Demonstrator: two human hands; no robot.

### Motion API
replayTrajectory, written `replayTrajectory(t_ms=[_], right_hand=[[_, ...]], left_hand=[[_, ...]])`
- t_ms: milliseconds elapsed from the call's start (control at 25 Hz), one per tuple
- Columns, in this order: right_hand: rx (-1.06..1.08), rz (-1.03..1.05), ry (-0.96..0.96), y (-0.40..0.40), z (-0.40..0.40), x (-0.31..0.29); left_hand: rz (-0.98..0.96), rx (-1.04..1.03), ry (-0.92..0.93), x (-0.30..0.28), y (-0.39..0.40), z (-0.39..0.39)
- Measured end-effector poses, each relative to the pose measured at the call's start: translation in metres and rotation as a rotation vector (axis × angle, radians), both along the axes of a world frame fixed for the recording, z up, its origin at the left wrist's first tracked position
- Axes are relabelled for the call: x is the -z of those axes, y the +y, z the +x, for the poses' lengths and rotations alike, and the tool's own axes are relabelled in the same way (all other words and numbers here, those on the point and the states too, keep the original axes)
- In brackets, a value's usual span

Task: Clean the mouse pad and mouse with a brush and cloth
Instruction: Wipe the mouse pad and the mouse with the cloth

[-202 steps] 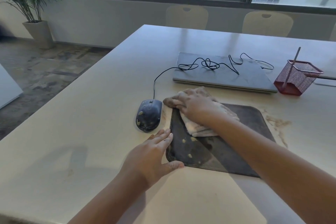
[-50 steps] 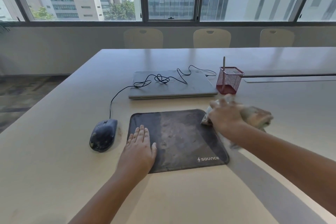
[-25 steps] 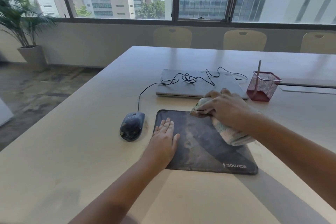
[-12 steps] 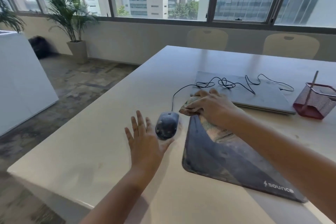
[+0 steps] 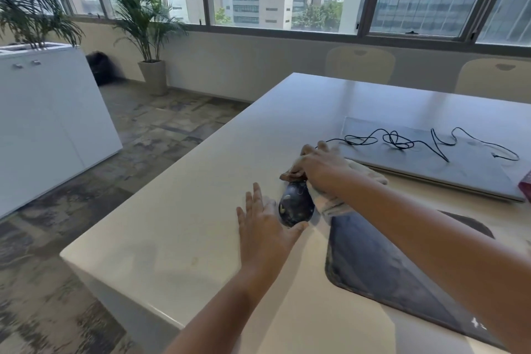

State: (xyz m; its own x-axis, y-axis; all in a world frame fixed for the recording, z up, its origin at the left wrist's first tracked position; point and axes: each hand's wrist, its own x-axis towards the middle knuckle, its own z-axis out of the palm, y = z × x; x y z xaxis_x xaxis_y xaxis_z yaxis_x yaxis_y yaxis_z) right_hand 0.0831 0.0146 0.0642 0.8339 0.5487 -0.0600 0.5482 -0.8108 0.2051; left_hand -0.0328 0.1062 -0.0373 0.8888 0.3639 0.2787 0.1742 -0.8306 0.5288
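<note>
Pressing cloth (image 5: 330, 201) onto mouse (image 5: 294, 205), right hand (image 5: 319, 168) gripping, left hand (image 5: 265, 224) spread beside

Mouse pad (image 5: 402, 276): white logo mark at corner, wording unreadable.

A dark, speckled mouse (image 5: 294, 204) is shown on a pale table (image 5: 178, 238). The left hand (image 5: 265, 227) is laid flat just left of the mouse, fingers straight, its thumb touching the mouse's near end. A crumpled light cloth (image 5: 333, 201) is gripped by the right hand (image 5: 319, 167) and pressed against the mouse's far right side. A dark mouse pad (image 5: 382, 261) lies just right of the mouse. Beyond the mouse, a closed laptop (image 5: 459, 169) is seen, with the mouse's black cable (image 5: 396, 142) looped across its lid.
</note>
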Motion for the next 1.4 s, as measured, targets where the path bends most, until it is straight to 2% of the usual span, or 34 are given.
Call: replayTrajectory(t_ms=[360, 560, 1040, 1240, 1400], right_hand=[[0.023, -0.053, 0.019, 0.006, -0.013, -0.001], [-0.006, -0.070, -0.046, 0.006, -0.029, -0.002], [-0.115, 0.106, -0.102, -0.015, -0.054, 0.018], [-0.096, 0.329, 0.131, -0.031, -0.041, 0.030], [-0.178, 0.419, 0.124, -0.041, -0.035, 0.047]], left_hand=[[-0.049, 0.029, -0.032, 0.000, 0.002, 0.003], [-0.068, 0.038, -0.039, -0.002, 0.001, 0.002], [-0.053, 0.039, -0.052, -0.002, 0.001, 0.001], [-0.050, 0.046, -0.026, -0.002, 0.002, 0.001], [-0.055, 0.052, -0.035, -0.003, 0.002, 0.000]])
